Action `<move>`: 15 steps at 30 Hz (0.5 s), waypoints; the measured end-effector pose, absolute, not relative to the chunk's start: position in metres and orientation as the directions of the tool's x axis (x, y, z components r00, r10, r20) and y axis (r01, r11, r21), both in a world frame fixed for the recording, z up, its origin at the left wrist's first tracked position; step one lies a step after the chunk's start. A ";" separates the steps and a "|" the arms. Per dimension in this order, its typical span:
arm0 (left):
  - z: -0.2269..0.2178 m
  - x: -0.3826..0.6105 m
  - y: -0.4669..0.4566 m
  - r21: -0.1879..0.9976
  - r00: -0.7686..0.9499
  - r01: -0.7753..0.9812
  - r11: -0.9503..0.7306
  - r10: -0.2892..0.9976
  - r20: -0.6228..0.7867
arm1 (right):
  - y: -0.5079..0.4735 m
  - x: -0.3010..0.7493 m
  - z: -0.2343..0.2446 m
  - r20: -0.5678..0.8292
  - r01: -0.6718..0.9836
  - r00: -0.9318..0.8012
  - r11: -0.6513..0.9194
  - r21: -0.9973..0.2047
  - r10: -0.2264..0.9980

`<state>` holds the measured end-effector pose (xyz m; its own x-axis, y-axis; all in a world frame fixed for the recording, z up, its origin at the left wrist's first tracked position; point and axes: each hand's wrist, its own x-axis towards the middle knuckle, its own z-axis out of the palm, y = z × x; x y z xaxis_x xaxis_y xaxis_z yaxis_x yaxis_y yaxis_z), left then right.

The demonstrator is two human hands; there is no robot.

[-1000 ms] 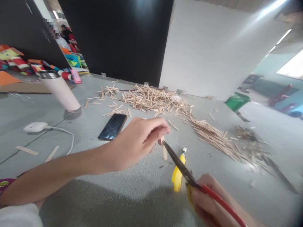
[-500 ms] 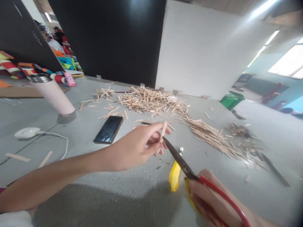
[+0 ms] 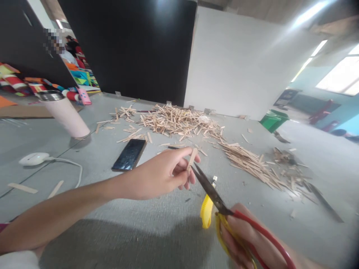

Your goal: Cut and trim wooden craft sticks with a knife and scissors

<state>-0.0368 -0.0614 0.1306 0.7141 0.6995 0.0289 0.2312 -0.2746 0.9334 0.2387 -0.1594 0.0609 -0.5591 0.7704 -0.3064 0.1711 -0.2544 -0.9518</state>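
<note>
Between the fingers of my left hand (image 3: pixel 165 173) is a pale wooden craft stick (image 3: pixel 192 158), tilted upward. My right hand (image 3: pixel 241 235) is closed around the red and yellow handles of a pair of scissors (image 3: pixel 210 190). The scissor blades are slightly apart, and their tips point at the lower part of the stick. Whether they touch it I cannot tell. Beneath the blades, a yellow utility knife (image 3: pixel 206 211) lies on the grey table (image 3: pixel 157 231).
A heap of craft sticks (image 3: pixel 179 121) lies at the back, and a neater row of sticks (image 3: pixel 249 162) to the right. On the left are a phone (image 3: pixel 129 155), a pink tumbler (image 3: pixel 67 117) and a white charger (image 3: pixel 35 159) with its cable. A metal blade (image 3: pixel 325 201) lies far right.
The scissor blades have parted a little, and the yellow handle has swung away from the red one. My left hand still holds the stick, shifted slightly left.
</note>
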 end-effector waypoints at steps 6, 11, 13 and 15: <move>0.127 -0.032 -0.063 0.948 0.688 0.167 -0.271 0.721 0.085 | -0.160 0.243 0.049 -0.265 0.100 -0.577 -0.255 -0.962 0.773; 0.127 -0.032 -0.061 0.947 0.661 0.136 -0.292 0.739 0.133 | -0.160 0.245 0.049 -0.281 0.122 -0.581 -0.260 -0.958 0.764; 0.128 -0.032 -0.062 0.948 0.664 0.141 -0.287 0.737 0.125 | -0.160 0.244 0.052 -0.288 0.148 -0.582 -0.250 -0.957 0.760; 0.128 -0.032 -0.063 0.945 0.664 0.158 -0.287 0.739 0.113 | -0.160 0.241 0.057 -0.316 0.176 -0.566 -0.262 -0.949 0.762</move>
<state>-0.0322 -0.0632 0.1284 0.6643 0.7388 0.1134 0.1584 -0.2875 0.9446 0.2409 -0.1597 0.0573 -0.5658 0.7617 -0.3156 0.1763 -0.2621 -0.9488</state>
